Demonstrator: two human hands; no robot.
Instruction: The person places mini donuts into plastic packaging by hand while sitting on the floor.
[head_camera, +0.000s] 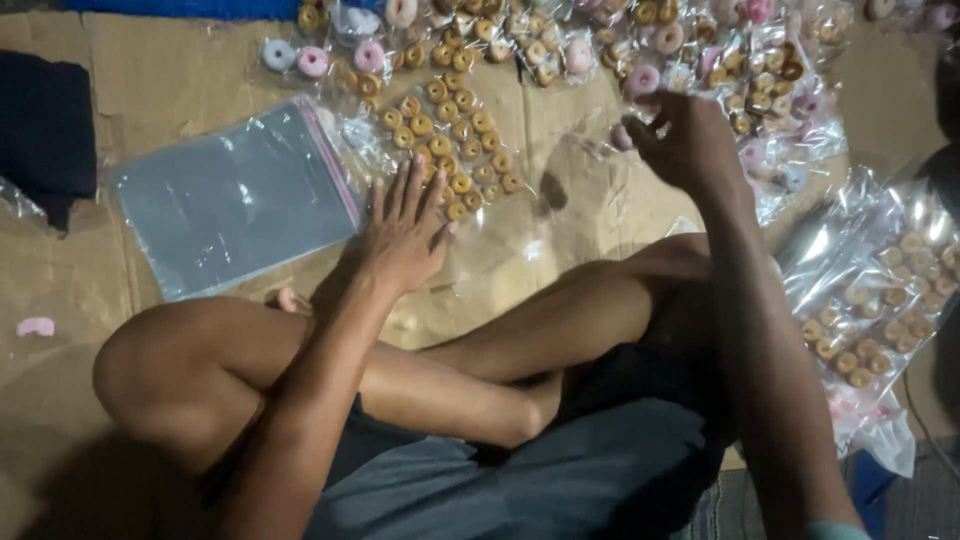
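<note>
My left hand (405, 232) lies flat and spread, holding nothing, on the brown cardboard sheet (150, 70) that covers the floor, its fingertips (432, 182) touching the near edge of a clear plastic packet of small tan ring-shaped pieces (452, 140), with a flat empty clear zip bag with a pink seal strip (235, 195) just beside it on my left. My right hand (685, 140) hovers above the cardboard with its fingers curled loosely, and I cannot tell whether it pinches anything; it hangs near the heap of clear packets of tan and pink rings (740, 70), just below one pink ring (642, 80).
</note>
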